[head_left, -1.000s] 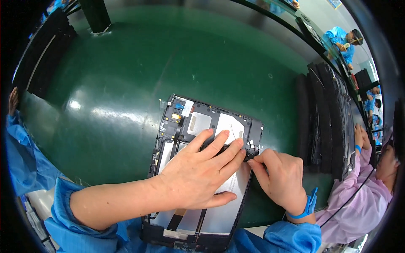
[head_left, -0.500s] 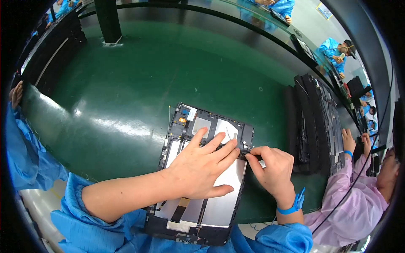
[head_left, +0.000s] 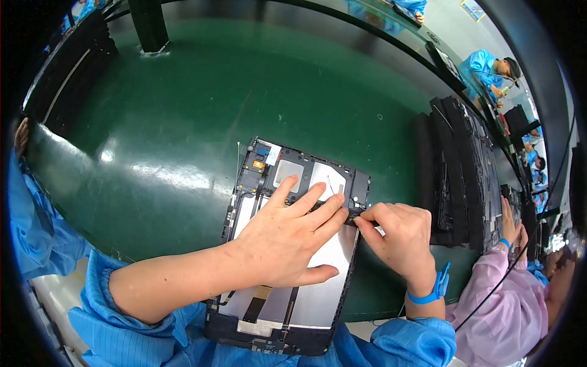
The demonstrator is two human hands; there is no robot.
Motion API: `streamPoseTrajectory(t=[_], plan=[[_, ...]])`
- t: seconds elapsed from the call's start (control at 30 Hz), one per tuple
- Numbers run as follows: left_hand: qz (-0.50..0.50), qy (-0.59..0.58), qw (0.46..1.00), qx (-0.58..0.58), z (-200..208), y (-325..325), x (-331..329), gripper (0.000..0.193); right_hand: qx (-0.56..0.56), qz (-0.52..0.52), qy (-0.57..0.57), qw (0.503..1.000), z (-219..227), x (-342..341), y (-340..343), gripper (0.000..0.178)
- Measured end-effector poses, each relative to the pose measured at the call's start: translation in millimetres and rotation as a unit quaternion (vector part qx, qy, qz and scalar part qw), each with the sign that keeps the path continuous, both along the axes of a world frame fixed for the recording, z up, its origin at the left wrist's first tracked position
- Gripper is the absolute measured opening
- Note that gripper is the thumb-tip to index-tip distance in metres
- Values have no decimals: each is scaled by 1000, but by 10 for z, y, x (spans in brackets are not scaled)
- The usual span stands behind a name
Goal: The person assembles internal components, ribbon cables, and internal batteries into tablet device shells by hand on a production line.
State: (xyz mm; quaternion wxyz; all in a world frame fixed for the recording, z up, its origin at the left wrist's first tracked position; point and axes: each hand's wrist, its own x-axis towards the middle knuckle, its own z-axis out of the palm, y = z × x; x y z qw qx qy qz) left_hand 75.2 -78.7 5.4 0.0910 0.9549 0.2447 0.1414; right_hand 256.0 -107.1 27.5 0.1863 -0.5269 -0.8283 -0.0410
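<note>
An opened tablet [head_left: 315, 304] lies near the table's front edge, its dark frame, silver panels and ribbon cables showing. My left hand [head_left: 287, 238] rests flat across its upper middle, fingers spread, hiding part of the inside. At the tablet's right edge, beside the left fingertips, the thumb and forefinger of my right hand [head_left: 400, 235] are pinched together. Whatever is between them is too small and too covered to make out. A thin wire [head_left: 238, 160] stands out from the tablet's upper left side.
Black foam-like slabs and dark device frames [head_left: 468, 177] stand stacked on the right. Another dark stack [head_left: 70, 70] is at the far left. A black post [head_left: 147, 27] rises from the green table [head_left: 183, 110]. A pink-sleeved co-worker [head_left: 498, 300] reaches toward the right stack; a blue sleeve [head_left: 46, 214] shows left.
The view has shifted slightly. My left hand stays spread on the tablet and my right fingers remain pinched at its right edge. The pink-sleeved co-worker's hands have moved and now sit closer together.
</note>
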Motion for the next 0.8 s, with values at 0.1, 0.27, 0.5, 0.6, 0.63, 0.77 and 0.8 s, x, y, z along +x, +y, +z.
streamPoseTrajectory(t=[0.1, 0.27, 0.5, 0.6, 0.63, 0.77, 0.8], plan=[[2, -4, 1000, -2, -10, -3, -1, 62, -14, 21, -18, 1000, 49, 5, 48, 19], [-1, -8, 1000, -6, -14, 0, -3, 62, -50, 50, -25, 997, 124, -11, 102, 18], [-8, -6, 1000, -30, -16, 18, -49, 58, -91, 61, -225, 968, 354, -340, 211, 8], [-14, 35, 998, -46, 70, 34, -55, 57, -93, 115, -275, 950, 452, -432, 317, 6], [-15, 38, 998, -46, 76, 32, -61, 57, -91, 148, -296, 939, 473, -455, 337, 6], [-28, 24, 999, -36, 67, 51, -34, 58, -127, 105, -337, 927, 487, -517, 237, 9], [-26, 20, 999, -27, 55, 42, -32, 59, -120, 101, -337, 929, 431, -484, 187, 9]])
